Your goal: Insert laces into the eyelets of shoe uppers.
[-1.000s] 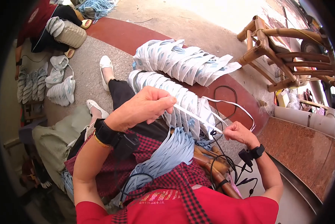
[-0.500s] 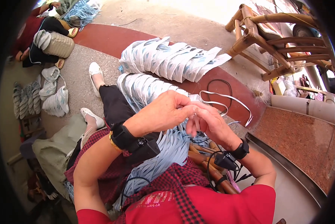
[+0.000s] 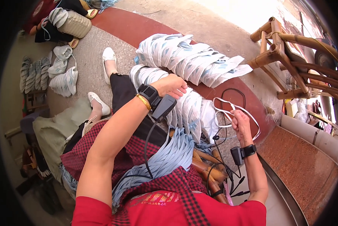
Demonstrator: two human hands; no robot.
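At far L, near the wall, spiral-wrapped bundles (image 3: 35, 74) stand side by side; cond. of their undersides can't be seen. Just R of them, a smaller white-and-blue bundle (image 3: 64, 82). Above, partly cut off by the lens rim, a seated co-worker (image 3: 61, 5) in dk. trousers and yellow slippers, w/ a beige roll (image 3: 75, 24) in front. Below, a grey-green cloth (image 3: 54, 132) is draped approx. level w/ the wearer's lap. Next R, the wearer's two white shoes (image 3: 109, 55), on the grey floor, then a red-and-blk checked apron (image 3: 88, 141) over the lap. Lt-blue strips (image 3: 157, 160) lie in a loose heap on the lap, ctr.

L hand (image 3: 172, 86) is over the lower white-and-blue roll (image 3: 184, 113): fingers loosely bent, close together; whether they hold anything, can't tell. Blk band and unit on L wrist, plus a gold bracelet. Upper roll (image 3: 187, 60) lies on the floor just beyond the lower one, approx. parallel.

R of both rolls, a thin white strip (image 3: 225, 100) runs in loops above a blk cable. R hand (image 3: 241, 122) has it pinched, thumb to forefinger, near the lower roll's R end. Blk unit on R wrist also. Far R: bamboo chair (image 3: 276, 49), upper; reddish-brown slab (image 3: 300, 165), lower; white pipe (image 3: 315, 137) along the slab's upper edge.
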